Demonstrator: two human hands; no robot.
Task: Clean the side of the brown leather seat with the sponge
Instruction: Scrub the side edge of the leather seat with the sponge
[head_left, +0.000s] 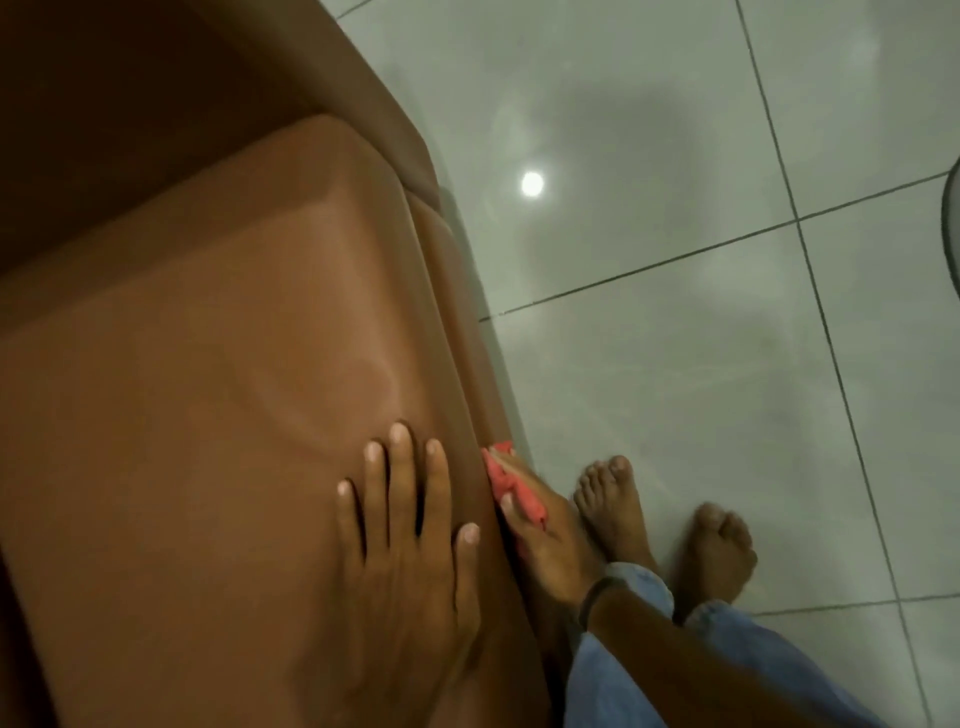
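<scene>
The brown leather seat (208, 389) fills the left half of the view, its side face dropping toward the floor along its right edge. My left hand (405, 525) lies flat on the seat's top near that edge, fingers spread, holding nothing. My right hand (545, 540) is below the edge, pressing a red-pink sponge (511, 486) against the seat's side. The sponge is partly covered by my fingers. A dark band circles my right wrist.
Glossy grey floor tiles (701, 260) with dark grout lines spread to the right of the seat, reflecting a ceiling light. My two bare feet (670, 530) and blue jean legs stand beside the seat. A dark round object (953, 223) pokes in at the right edge.
</scene>
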